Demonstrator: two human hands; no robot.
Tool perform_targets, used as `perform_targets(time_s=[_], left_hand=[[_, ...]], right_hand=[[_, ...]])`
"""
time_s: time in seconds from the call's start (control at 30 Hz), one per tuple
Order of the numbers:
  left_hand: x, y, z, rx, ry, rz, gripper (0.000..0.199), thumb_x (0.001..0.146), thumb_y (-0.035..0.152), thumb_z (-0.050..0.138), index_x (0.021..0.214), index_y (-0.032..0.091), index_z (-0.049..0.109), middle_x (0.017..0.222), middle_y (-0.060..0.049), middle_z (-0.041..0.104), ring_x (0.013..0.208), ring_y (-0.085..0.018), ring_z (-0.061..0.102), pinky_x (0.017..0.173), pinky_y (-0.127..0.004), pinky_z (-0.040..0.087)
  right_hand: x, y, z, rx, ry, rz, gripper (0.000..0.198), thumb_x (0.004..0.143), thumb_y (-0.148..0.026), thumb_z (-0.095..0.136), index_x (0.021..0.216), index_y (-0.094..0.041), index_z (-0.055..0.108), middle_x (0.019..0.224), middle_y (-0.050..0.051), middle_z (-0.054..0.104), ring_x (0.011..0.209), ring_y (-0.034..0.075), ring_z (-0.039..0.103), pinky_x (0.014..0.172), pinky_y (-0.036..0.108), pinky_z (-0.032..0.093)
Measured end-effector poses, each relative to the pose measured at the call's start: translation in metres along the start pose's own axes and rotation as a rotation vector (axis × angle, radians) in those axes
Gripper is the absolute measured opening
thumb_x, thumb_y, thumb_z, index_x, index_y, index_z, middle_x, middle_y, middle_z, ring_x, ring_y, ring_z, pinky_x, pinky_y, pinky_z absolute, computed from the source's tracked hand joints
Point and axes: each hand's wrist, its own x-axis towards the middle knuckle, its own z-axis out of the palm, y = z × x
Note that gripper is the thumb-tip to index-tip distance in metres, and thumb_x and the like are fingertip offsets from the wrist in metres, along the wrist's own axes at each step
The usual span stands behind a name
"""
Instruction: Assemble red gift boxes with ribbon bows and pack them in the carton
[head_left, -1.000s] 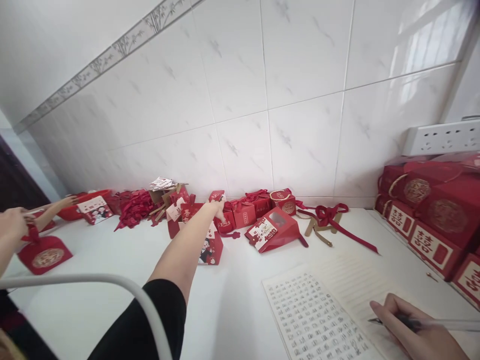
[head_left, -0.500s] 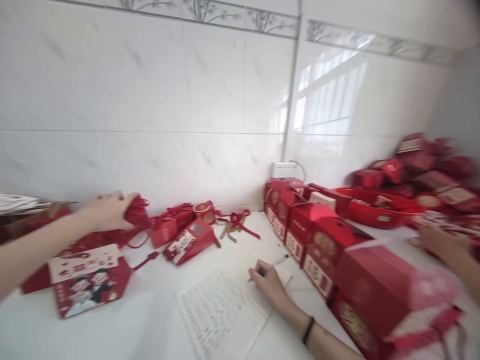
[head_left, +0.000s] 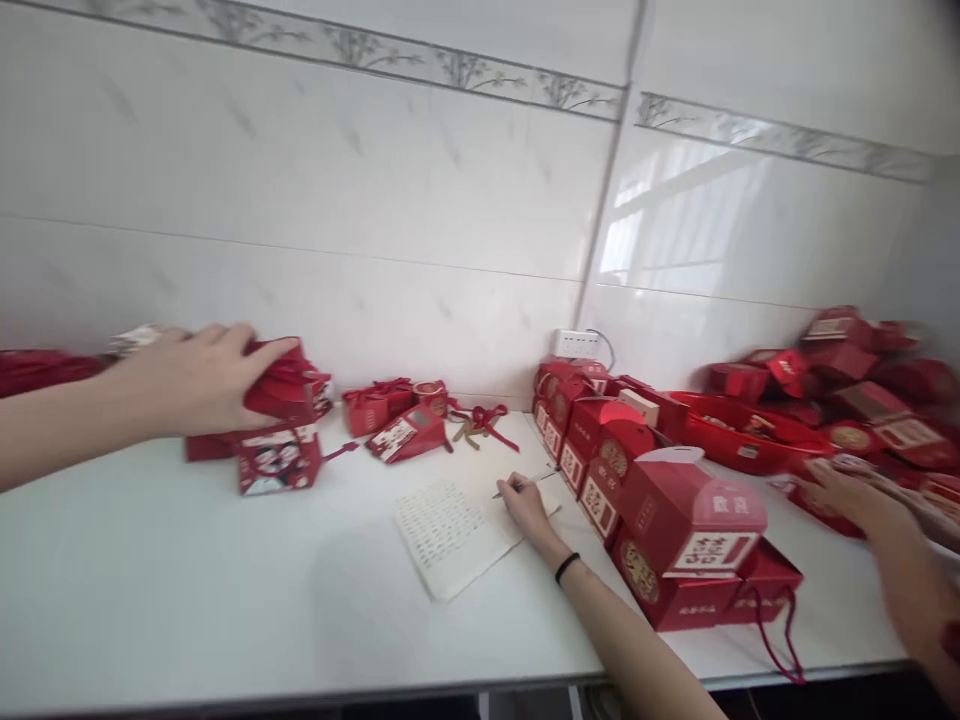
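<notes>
My left hand (head_left: 214, 375) reaches in from the left, fingers and thumb around the top of a dark red gift box (head_left: 289, 395). Just below it stands a small red box (head_left: 274, 462) with a printed cartoon couple. My right hand (head_left: 523, 505), wearing a black band at the wrist, grips a pen (head_left: 499, 495) over the open notebook (head_left: 442, 530). Rows of handwriting cover the notebook's left page; my hand covers part of the right page. Beyond the notebook lie a red box with a pale label (head_left: 409, 435) and loose red ribbons (head_left: 487, 415).
Stacked red gift boxes (head_left: 637, 510) run along the right of the notebook. A red basin (head_left: 750, 440) and a heap of red boxes (head_left: 847, 370) lie behind them. Another person's hand (head_left: 847, 490) is at the far right. A power strip (head_left: 577, 343) stands against the tiled wall.
The view has shifted, so more of the table's front edge shows. My left hand stays at the red boxes, my right hand at the notebook with the pen. The other person's hand stays at the right.
</notes>
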Motion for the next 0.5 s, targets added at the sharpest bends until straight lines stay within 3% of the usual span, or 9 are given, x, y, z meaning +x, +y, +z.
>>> perform_targets(time_s=[0.07, 0.17, 0.27, 0.37, 0.5], left_hand=[[-0.027, 0.020, -0.017, 0.108, -0.044, 0.068, 0.087, 0.051, 0.063, 0.068, 0.125, 0.022, 0.050, 0.103, -0.007, 0.052, 0.108, -0.037, 0.050, 0.101, -0.057, 0.029], [-0.058, 0.038, -0.034, 0.026, -0.110, 0.089, 0.087, 0.053, 0.059, 0.070, 0.128, 0.022, 0.047, 0.112, -0.011, 0.052, 0.112, -0.038, 0.048, 0.103, -0.051, 0.030], [-0.080, 0.043, -0.047, -0.065, -0.190, -0.015, 0.093, 0.049, 0.058, 0.073, 0.131, 0.025, 0.045, 0.120, -0.012, 0.048, 0.115, -0.038, 0.047, 0.100, -0.044, 0.036], [-0.094, 0.041, -0.060, -0.209, -0.263, -0.162, 0.093, 0.046, 0.056, 0.076, 0.130, 0.028, 0.046, 0.120, -0.010, 0.050, 0.106, -0.034, 0.055, 0.085, -0.036, 0.047], [-0.114, 0.033, -0.076, -0.658, -0.465, -0.335, 0.066, 0.046, 0.042, 0.080, 0.108, 0.026, 0.063, 0.103, -0.005, 0.064, 0.089, -0.025, 0.064, 0.070, -0.027, 0.050]], right_hand=[[-0.004, -0.001, -0.004, -0.015, -0.014, -0.014, 0.026, 0.062, -0.040, 0.051, 0.050, -0.020, 0.040, 0.044, -0.005, 0.039, 0.047, 0.013, 0.038, 0.050, 0.024, 0.029], [-0.011, -0.001, -0.010, -0.038, -0.051, -0.025, 0.031, 0.059, -0.050, 0.049, 0.050, -0.021, 0.041, 0.042, -0.004, 0.039, 0.045, 0.013, 0.037, 0.048, 0.025, 0.028], [-0.015, 0.000, -0.014, -0.063, -0.074, -0.017, 0.035, 0.057, -0.054, 0.048, 0.050, -0.021, 0.041, 0.040, -0.003, 0.039, 0.042, 0.013, 0.035, 0.045, 0.025, 0.027], [-0.017, 0.002, -0.016, -0.084, -0.081, -0.003, 0.036, 0.057, -0.055, 0.049, 0.050, -0.021, 0.041, 0.039, -0.003, 0.039, 0.040, 0.013, 0.034, 0.043, 0.025, 0.026], [-0.019, 0.002, -0.017, -0.105, -0.081, 0.015, 0.035, 0.056, -0.055, 0.051, 0.050, -0.021, 0.042, 0.039, -0.001, 0.042, 0.039, 0.013, 0.036, 0.042, 0.025, 0.028]])
